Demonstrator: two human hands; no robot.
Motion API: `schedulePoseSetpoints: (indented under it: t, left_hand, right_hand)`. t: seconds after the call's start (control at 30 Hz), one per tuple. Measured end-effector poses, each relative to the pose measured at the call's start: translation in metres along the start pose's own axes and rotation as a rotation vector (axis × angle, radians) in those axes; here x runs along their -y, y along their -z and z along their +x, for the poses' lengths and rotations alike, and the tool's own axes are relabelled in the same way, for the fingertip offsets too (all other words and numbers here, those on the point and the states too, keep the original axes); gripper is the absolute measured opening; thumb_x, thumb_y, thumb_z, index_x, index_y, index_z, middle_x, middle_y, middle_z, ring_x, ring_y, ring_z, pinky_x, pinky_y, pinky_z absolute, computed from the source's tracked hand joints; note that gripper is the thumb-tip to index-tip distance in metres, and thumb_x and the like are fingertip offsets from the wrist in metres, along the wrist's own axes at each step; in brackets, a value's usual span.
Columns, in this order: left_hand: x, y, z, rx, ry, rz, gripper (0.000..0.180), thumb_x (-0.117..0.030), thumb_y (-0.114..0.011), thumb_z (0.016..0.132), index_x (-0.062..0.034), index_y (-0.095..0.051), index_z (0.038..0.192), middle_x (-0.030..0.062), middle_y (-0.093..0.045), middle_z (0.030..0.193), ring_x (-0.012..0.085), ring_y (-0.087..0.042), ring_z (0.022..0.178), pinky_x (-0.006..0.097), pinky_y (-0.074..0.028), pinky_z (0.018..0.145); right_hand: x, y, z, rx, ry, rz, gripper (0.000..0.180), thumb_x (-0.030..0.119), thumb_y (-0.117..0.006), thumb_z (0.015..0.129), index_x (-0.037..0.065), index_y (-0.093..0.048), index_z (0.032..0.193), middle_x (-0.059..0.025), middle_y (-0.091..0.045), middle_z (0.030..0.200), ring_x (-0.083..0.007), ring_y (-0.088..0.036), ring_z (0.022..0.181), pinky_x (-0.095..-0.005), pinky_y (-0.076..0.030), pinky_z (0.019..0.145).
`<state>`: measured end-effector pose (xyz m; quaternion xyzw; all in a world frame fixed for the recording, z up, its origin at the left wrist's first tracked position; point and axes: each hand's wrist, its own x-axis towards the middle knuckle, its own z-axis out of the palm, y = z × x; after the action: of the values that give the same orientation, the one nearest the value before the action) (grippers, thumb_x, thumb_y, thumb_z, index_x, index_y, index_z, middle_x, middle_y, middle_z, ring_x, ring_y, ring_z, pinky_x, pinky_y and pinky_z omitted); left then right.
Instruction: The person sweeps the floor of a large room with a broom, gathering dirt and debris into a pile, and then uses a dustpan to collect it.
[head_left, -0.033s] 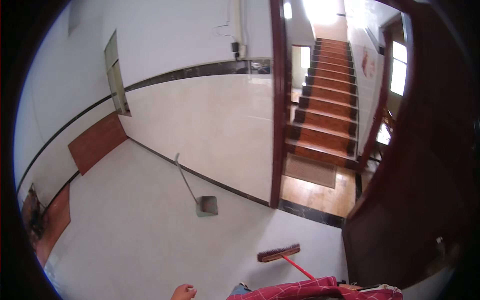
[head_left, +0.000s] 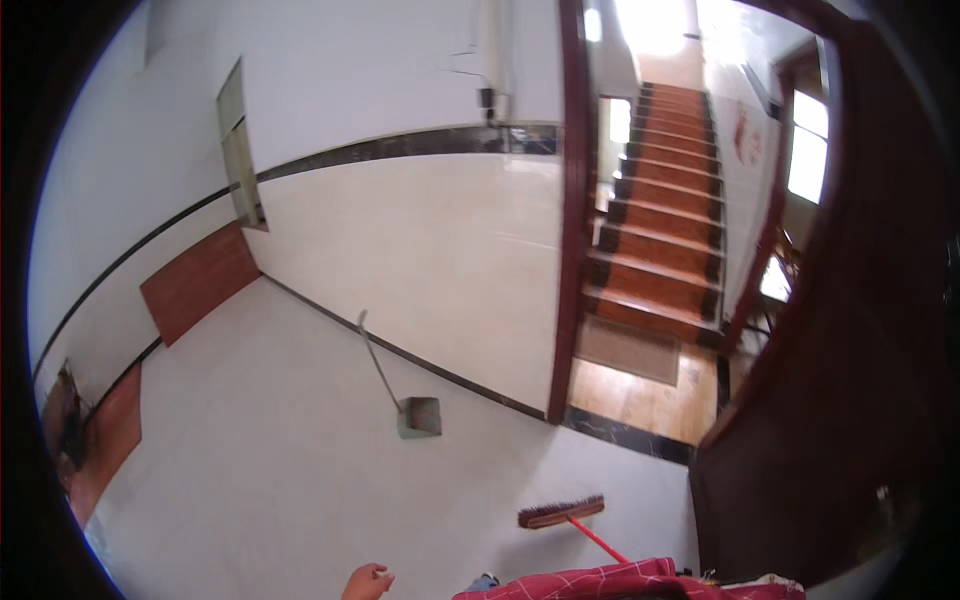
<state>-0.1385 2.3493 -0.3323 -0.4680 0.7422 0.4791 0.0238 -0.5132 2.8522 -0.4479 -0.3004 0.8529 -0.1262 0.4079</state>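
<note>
At the lower edge of the view, the left hand point(head_left: 368, 582) shows only in part; its fingers are loosely curled, it grasps nothing, and it hangs above the pale tiled floor point(head_left: 250, 480). The right hand is outside the picture, so its state cannot be told; only a red checked sleeve point(head_left: 600, 582) occupies the lower edge on that side. The broom point(head_left: 561, 513) is just beyond the sleeve: its brown bristle head rests on the floor, and its red handle point(head_left: 598, 538) runs back under the sleeve, where the grip point is hidden. Further out, well apart from the broom, a grey dustpan point(head_left: 418, 417) stands on the floor at the foot of the cream wall point(head_left: 430, 250), with its long handle leaning up against that wall. To the right of the dustpan, a dark wooden door frame point(head_left: 570, 250) borders an opening; a dark red door point(head_left: 830, 400) stands open on the right. Beyond the opening lie a tan mat point(head_left: 630, 350) and then a staircase point(head_left: 665, 200) with reddish-brown treads rising toward a bright window
</note>
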Motion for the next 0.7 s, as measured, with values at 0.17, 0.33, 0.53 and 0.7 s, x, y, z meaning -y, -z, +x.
schedulePoseSetpoints:
  t: [0.17, 0.33, 0.53, 0.7]
  left_hand:
    - [-0.11, 0.063, 0.111, -0.12, -0.243, -0.006, 0.041, -0.028, -0.065, 0.079, -0.0002, -0.061, 0.11, 0.0103, -0.066, 0.078, 0.0191, -0.062, 0.072, 0.032, -0.049, 0.067]
    - [-0.202, 0.111, 0.197, -0.11, -0.364, -0.287, 0.035, -0.021, -0.062, 0.083, 0.0034, -0.061, 0.108, 0.0068, -0.065, 0.081, 0.0128, -0.058, 0.075, 0.028, -0.048, 0.067]
    - [-0.243, 0.169, 0.334, -0.213, -0.377, -0.352, 0.035, -0.021, -0.062, 0.084, 0.0041, -0.06, 0.108, 0.0063, -0.064, 0.085, 0.0111, -0.057, 0.072, 0.026, -0.047, 0.062]
    - [-0.291, 0.208, 0.423, -0.221, -0.26, -0.355, 0.033, -0.02, -0.06, 0.087, 0.0022, -0.058, 0.111, 0.0067, -0.062, 0.093, 0.0129, -0.059, 0.083, 0.029, -0.05, 0.069]
  right_hand:
    - [0.077, 0.056, 0.079, -0.029, -0.114, 0.165, 0.046, 0.027, -0.062, 0.08, 0.011, -0.055, 0.122, -0.0159, -0.066, 0.097, -0.0312, -0.062, 0.091, -0.0405, -0.048, 0.077]
    - [0.136, 0.093, 0.14, -0.045, -0.118, 0.228, 0.046, 0.024, -0.062, 0.079, 0.011, -0.054, 0.123, -0.0168, -0.066, 0.097, -0.0312, -0.062, 0.091, -0.0403, -0.048, 0.076]
    - [0.173, 0.111, 0.215, -0.036, -0.146, 0.313, 0.047, 0.022, -0.063, 0.078, 0.011, -0.054, 0.123, -0.0178, -0.066, 0.097, -0.0312, -0.062, 0.09, -0.04, -0.048, 0.076]
    - [0.19, 0.122, 0.266, -0.066, -0.213, 0.421, 0.047, 0.019, -0.063, 0.078, 0.01, -0.053, 0.123, -0.0187, -0.065, 0.096, -0.0313, -0.063, 0.089, -0.0398, -0.048, 0.076]
